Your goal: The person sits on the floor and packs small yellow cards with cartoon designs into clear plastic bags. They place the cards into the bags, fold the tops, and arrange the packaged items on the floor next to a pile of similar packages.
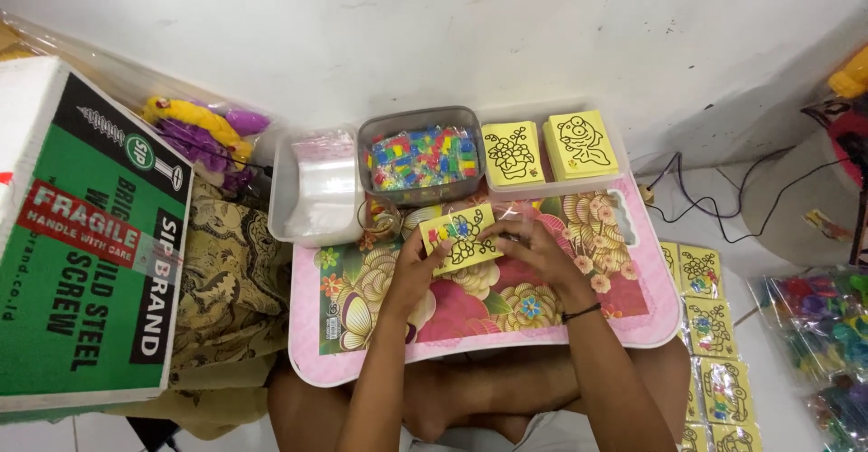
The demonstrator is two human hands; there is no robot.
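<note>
Over a pink lap tray (665,312) with a flowered top, seen from the head camera, both hands meet on one small yellow card (462,238) printed with a black line drawing and partly covered with coloured bits. The left hand (418,267) grips the card's left edge, thumb on top and fingers curled beneath it. The right hand (535,246) pinches the card's right edge, its fingers closed against the card and against a clear crinkled wrapper (512,213) just behind it. A dark band (581,311) circles the right wrist. The card sits tilted, raised just above the middle of the tray's far half.

Beyond the tray, against the white wall, stands a grey tub (420,123) filled with small multicoloured pieces. To its left a clear box (280,199) holds a stack of clear plastic bags (327,181). To its right a shallow white tray (579,186) carries two stacks of yellow drawing cards (513,154), one showing flowers, the other a fish.

At far left a green and white cardboard box (86,262) rests on patterned brown cloth (226,280), with purple and yellow toys (203,131) behind. On the floor at right lies a column of finished bagged cards (710,325), near bags of coloured items (818,325) and black cables (714,208).
</note>
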